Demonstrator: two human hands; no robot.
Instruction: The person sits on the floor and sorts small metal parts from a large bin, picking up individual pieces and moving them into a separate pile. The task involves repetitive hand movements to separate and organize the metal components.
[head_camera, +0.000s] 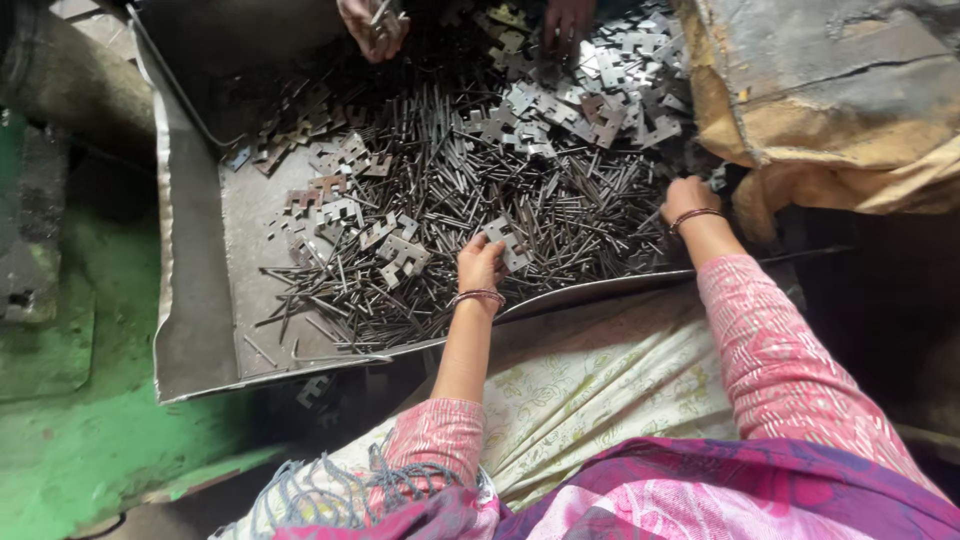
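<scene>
On a dented sheet-metal tray heaped with thin pins, left hand fingers pinch a notched plate; right hand's grip is unclear.

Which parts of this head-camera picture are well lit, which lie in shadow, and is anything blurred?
Head view: daylight falls on the metal tray and pins; the upper left corner and right edge sink into shadow; the left hand and right hand look sharp.

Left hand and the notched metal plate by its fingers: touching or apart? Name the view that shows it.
Touching. The head view shows the left hand with its fingers closed on the plate, no gap between them.
</scene>
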